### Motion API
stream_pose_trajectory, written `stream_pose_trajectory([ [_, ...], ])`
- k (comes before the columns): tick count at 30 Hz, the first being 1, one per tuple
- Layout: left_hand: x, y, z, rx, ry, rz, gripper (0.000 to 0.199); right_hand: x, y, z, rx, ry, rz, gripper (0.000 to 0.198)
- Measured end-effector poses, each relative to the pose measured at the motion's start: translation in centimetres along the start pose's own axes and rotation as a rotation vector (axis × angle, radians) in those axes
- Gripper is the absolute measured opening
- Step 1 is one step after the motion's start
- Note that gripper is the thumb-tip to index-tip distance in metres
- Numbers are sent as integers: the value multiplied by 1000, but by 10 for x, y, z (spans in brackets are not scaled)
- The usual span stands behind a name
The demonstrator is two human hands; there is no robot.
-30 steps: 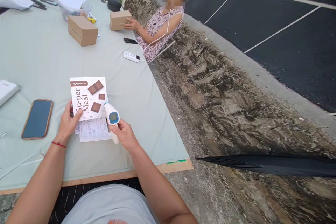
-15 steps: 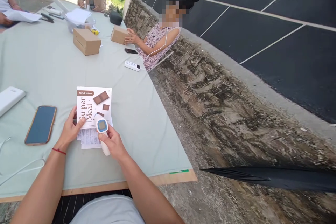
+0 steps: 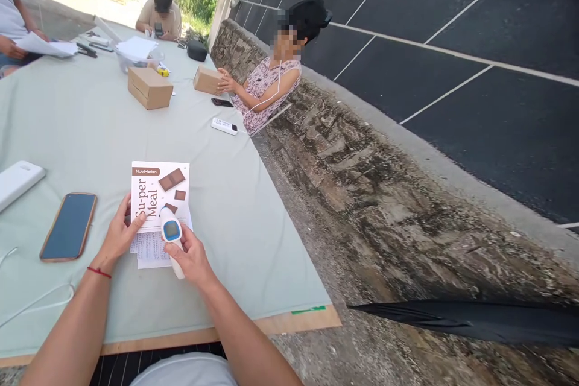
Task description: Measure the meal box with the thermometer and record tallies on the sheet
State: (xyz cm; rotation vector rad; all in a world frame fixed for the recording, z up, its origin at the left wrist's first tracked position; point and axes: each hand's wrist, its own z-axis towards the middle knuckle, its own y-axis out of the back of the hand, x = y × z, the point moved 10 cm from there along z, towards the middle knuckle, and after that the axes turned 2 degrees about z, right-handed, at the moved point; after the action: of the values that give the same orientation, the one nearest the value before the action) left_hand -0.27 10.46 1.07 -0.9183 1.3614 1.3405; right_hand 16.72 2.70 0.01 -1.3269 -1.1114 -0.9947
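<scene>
My left hand (image 3: 121, 230) grips the left edge of a white box (image 3: 156, 184) printed "NutriMotion Su-per Meal" with brown chocolate pieces, its thumb on the front face. Sheets of printed paper (image 3: 151, 250) stick out below the box. In my right hand (image 3: 192, 256) is a white infrared thermometer (image 3: 175, 262) with a blue-rimmed grey screen. Its head overlaps the lower right corner of the box. The fingers behind the box and the thermometer are partly hidden.
Left of my hands lie a phone (image 3: 69, 227), a white power bank (image 3: 20, 181) and a white cable (image 3: 49, 298). Farther off are two cardboard boxes, one (image 3: 151, 88) standing alone, the other (image 3: 207, 80) held by a seated person. Two more people sit at the far end.
The view has tilted slightly upward, so the table's contents sit lower in the picture. Both hands keep their holds; the thermometer has shifted slightly left against the box.
</scene>
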Motion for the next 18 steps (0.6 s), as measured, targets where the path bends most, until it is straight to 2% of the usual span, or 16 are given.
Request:
stream_pose_trajectory([
  [4, 0, 0, 0, -2, -4, 15, 85, 1, 0, 0, -9, 41, -1, 62],
  [8, 1, 0, -1, 1, -8, -12, 87, 2, 0, 0, -7, 52, -38, 55],
  [18, -2, 0, -2, 7, 29, 17, 87, 4, -3, -1, 19, 15, -25, 53],
])
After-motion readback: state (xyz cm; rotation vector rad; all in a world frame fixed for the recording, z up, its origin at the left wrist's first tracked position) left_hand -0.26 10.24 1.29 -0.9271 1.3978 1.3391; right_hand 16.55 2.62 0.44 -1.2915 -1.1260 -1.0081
